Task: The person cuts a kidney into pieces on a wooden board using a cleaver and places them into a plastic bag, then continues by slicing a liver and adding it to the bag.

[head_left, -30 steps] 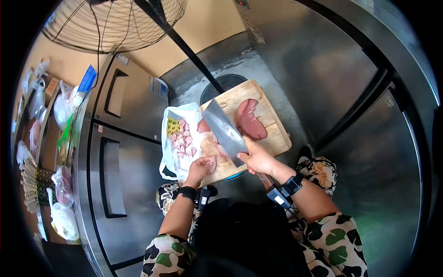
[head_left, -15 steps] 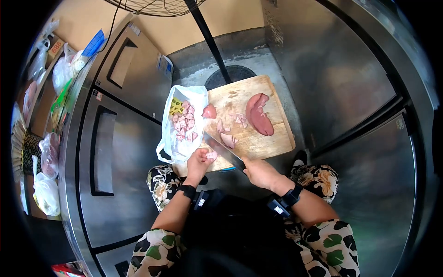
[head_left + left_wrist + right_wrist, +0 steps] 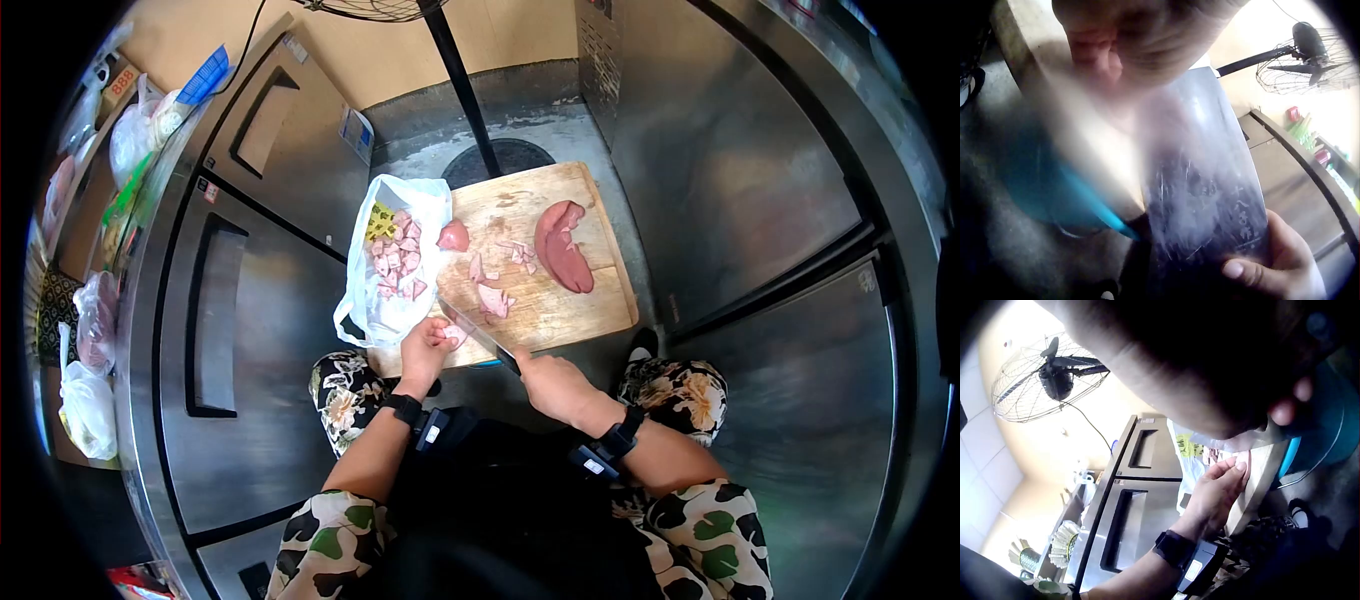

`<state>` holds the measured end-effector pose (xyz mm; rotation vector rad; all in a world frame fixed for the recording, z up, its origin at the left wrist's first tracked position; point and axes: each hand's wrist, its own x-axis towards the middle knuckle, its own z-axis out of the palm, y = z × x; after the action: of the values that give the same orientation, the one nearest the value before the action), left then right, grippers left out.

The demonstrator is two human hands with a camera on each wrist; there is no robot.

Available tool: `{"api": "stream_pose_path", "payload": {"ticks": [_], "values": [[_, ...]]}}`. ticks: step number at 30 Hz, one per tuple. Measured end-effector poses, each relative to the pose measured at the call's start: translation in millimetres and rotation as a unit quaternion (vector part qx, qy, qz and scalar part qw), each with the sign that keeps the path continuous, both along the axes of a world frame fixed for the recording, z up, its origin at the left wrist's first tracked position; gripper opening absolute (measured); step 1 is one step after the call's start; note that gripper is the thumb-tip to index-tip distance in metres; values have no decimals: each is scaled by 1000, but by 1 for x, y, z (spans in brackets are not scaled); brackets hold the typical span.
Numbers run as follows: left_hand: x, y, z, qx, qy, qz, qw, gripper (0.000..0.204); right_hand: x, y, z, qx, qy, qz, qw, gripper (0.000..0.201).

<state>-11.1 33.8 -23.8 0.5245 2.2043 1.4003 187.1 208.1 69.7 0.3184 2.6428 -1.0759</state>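
Observation:
On a wooden cutting board (image 3: 585, 325) my left hand (image 3: 424, 352) pinches a small pink piece of meat (image 3: 455, 336) near the front left edge. My right hand (image 3: 562, 388) grips the handle of a broad cleaver (image 3: 470, 330), its blade beside the held piece. In the left wrist view the cleaver's face (image 3: 1200, 181) fills the middle, with right-hand fingers (image 3: 1272, 269) at its base. Cut bits and a slice (image 3: 494, 300) lie beyond the blade. A large curved piece of meat (image 3: 565, 250) rests at the right, and a smaller lump (image 3: 454, 236) beside the bag.
An open white plastic bag (image 3: 372, 318) holding meat chunks and a yellow patterned packet (image 3: 380, 221) overlaps the board's left side. Steel cabinets (image 3: 255, 350) stand left and right. A fan's black pole (image 3: 462, 90) rises behind. A blue bucket (image 3: 1079, 194) sits beneath the board.
The cleaver, earlier raised with its broad face showing, has come down beside the left hand's piece and now shows edge-on. The head view has shifted, showing less of the fan.

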Motion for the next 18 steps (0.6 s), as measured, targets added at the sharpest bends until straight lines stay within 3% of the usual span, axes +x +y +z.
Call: {"api": "stream_pose_path", "payload": {"ticks": [6,9,18], "values": [[2,2,6,-14,2,3,1000,25,2,-10,3,38,36,-1,999,23],[-2,-1,-3,2,-7,2,1000,22,0,-12,5,30,14,3,999,35],[-5,-3,-12,-9,8,2,1000,22,1,-28,-11,64,44,0,997,22]]}}
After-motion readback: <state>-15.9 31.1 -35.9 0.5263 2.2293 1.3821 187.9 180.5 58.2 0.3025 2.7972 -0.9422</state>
